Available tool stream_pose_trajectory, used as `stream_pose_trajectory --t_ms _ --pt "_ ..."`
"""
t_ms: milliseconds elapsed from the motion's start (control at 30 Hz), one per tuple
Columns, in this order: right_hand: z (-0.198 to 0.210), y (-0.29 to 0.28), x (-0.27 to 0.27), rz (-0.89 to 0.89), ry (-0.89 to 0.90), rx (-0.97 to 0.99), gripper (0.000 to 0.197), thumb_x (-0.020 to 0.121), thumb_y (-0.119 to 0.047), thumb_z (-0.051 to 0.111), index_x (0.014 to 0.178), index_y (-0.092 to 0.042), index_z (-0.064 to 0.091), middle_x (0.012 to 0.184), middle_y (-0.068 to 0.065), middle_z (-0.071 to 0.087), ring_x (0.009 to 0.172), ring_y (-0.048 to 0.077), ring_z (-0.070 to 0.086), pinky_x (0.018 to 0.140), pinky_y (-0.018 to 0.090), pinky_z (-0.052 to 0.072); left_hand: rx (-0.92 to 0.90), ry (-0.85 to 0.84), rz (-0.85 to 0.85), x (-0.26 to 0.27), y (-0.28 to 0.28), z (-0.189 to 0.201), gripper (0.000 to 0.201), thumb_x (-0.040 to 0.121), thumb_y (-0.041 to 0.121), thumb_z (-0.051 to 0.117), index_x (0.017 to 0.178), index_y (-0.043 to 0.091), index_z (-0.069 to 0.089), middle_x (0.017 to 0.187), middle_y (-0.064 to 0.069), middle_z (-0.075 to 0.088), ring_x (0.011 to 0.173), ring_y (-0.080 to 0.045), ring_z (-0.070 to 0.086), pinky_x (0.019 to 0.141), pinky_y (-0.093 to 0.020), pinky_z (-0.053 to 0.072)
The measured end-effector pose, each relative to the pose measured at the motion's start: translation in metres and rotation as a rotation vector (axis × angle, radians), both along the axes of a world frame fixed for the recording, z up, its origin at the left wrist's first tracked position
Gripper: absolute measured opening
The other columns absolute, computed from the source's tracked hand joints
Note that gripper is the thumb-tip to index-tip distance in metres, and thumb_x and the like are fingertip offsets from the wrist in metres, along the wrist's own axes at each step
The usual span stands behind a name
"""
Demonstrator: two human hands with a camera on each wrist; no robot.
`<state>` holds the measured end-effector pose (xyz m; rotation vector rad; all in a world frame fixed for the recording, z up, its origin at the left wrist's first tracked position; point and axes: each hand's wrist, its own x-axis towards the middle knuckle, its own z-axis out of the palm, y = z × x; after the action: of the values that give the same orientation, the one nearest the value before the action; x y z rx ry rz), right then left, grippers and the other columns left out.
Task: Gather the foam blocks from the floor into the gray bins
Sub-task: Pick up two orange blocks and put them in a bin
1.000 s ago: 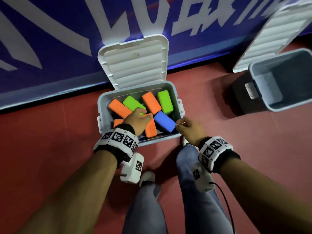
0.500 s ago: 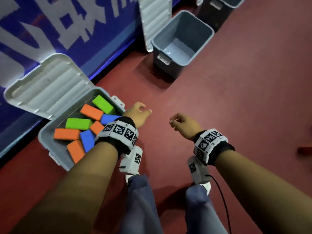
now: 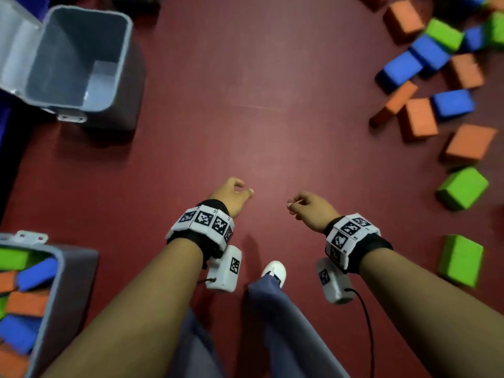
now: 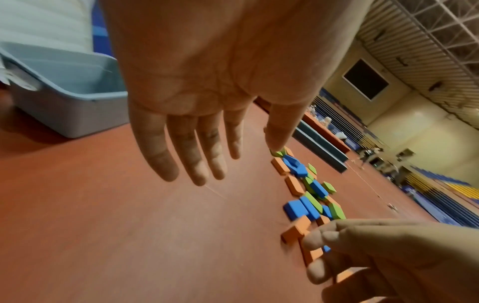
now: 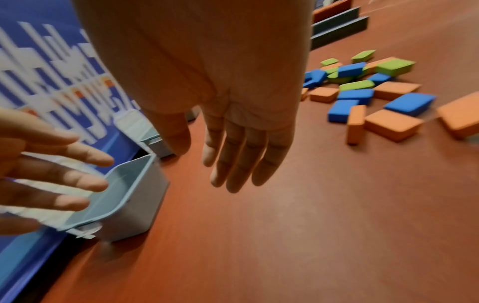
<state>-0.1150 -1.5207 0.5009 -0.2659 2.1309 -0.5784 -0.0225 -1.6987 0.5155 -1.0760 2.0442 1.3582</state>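
Note:
Orange, blue and green foam blocks lie scattered on the red floor at the right in the head view, the nearest a green block. An empty gray bin with its lid up stands at the top left. A second gray bin at the lower left holds several blocks. My left hand and right hand hang over bare floor in the middle, fingers relaxed, holding nothing. The wrist views show the left hand and right hand with fingers extended and empty.
A blue banner wall runs behind the bins. My legs and a white shoe are below the hands. Low steps and bleachers lie beyond the block pile. Bare red floor spreads between bins and blocks.
My hands have left the filled bin, both empty. The view has swung right, away from the wall; the filled bin is now at the lower left and the block pile has come into sight.

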Motion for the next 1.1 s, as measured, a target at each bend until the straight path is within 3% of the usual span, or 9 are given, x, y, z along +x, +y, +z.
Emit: stream_pose_trajectory --t_ms 133,367,500,633,833,1033,1100 --pt "0.012 0.093 -0.066 -0.201 0.038 0.024 0.015 0.091 -0.023 0.056 0.098 -0.011 0.061 0.103 0.008 0.067 0.095 0.027 0.062 0.087 0.034 0.046 -0.016 0.017 -0.116 -0.082 0.056 0.011 0.029 0.091 0.031 0.056 0.116 0.017 0.057 0.120 -0.006 0.059 0.110 -0.026 0.056 0.095 -0.030 0.040" --pt "0.023 0.182 -0.157 -0.523 0.077 -0.009 0.006 0.089 -0.023 0.058 0.083 -0.023 0.058 0.100 0.010 0.069 0.096 0.029 0.064 0.092 0.044 0.049 -0.007 0.113 -0.269 -0.239 0.119 0.033 0.028 0.090 0.031 0.057 0.115 0.018 0.055 0.117 -0.009 0.060 0.107 -0.032 0.059 0.098 -0.039 0.044" --pt "0.017 0.199 -0.220 -0.641 0.080 -0.008 0.007 0.089 -0.023 0.058 0.083 -0.026 0.056 0.099 0.010 0.069 0.094 0.029 0.065 0.093 0.042 0.049 0.030 0.133 -0.313 -0.321 0.146 0.024 0.027 0.090 0.032 0.057 0.113 0.019 0.055 0.114 -0.009 0.061 0.108 -0.032 0.058 0.100 -0.041 0.043" --pt "-0.006 0.206 -0.302 -0.691 0.069 -0.002 0.006 0.089 -0.023 0.059 0.093 -0.020 0.059 0.101 0.010 0.068 0.095 0.028 0.065 0.093 0.044 0.049 0.026 0.072 -0.364 -0.402 0.154 0.001 0.031 0.091 0.033 0.056 0.118 0.019 0.055 0.118 -0.006 0.059 0.111 -0.027 0.055 0.101 -0.037 0.041" --pt "-0.024 0.193 -0.424 -0.709 0.012 -0.041 0.003 0.092 -0.015 0.055 0.092 -0.014 0.058 0.088 0.007 0.065 0.080 0.024 0.062 0.087 0.037 0.049 0.060 -0.009 -0.401 -0.528 0.159 -0.029 0.030 0.092 0.032 0.055 0.116 0.013 0.055 0.122 -0.009 0.057 0.113 -0.028 0.054 0.098 -0.034 0.042" --pt "-0.038 0.197 -0.502 -0.707 -0.039 0.001 0.018 0.090 -0.014 0.056 0.074 -0.022 0.054 0.076 0.002 0.063 0.075 0.024 0.060 0.075 0.034 0.048 0.162 -0.044 -0.322 -0.613 0.179 -0.057 0.012 0.089 0.030 0.057 0.093 0.019 0.054 0.115 -0.014 0.063 0.106 -0.032 0.059 0.096 -0.046 0.046" --pt "-0.048 0.210 -0.529 -0.733 -0.043 0.021 0.019 0.089 -0.012 0.057 0.073 -0.021 0.055 0.072 0.000 0.061 0.076 0.026 0.061 0.081 0.041 0.050 0.172 -0.069 -0.305 -0.637 0.189 -0.065 0.010 0.089 0.030 0.057 0.089 0.020 0.054 0.113 -0.014 0.064 0.100 -0.032 0.060 0.093 -0.047 0.047"
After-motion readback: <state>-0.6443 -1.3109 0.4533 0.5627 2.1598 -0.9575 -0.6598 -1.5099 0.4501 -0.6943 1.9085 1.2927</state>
